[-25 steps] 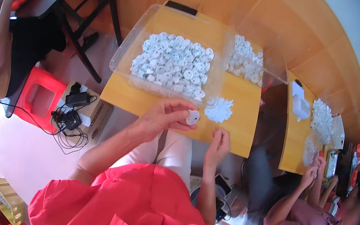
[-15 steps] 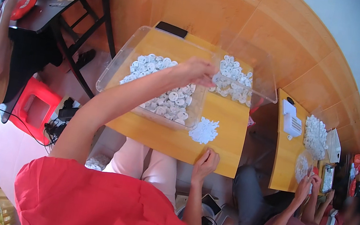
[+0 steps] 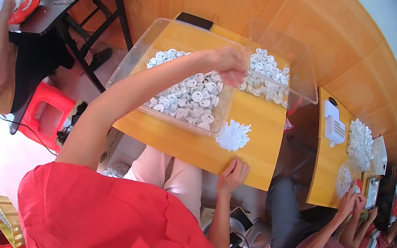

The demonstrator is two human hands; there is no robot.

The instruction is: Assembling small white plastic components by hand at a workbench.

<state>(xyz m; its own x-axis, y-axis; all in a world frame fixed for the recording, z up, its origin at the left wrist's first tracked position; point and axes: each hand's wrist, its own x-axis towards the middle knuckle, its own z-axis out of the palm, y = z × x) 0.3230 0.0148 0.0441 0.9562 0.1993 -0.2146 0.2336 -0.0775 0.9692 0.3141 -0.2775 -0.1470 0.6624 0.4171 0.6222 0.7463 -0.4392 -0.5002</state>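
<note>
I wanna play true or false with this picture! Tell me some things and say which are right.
1. The left hand reaches farther out than the right hand. True.
2. The small white pile is inside the big clear tub. False: the small white pile lies on the yellow table.
3. The flat black thing lies beyond the big clear tub. True.
4. The stool is blue. False: the stool is red.
</note>
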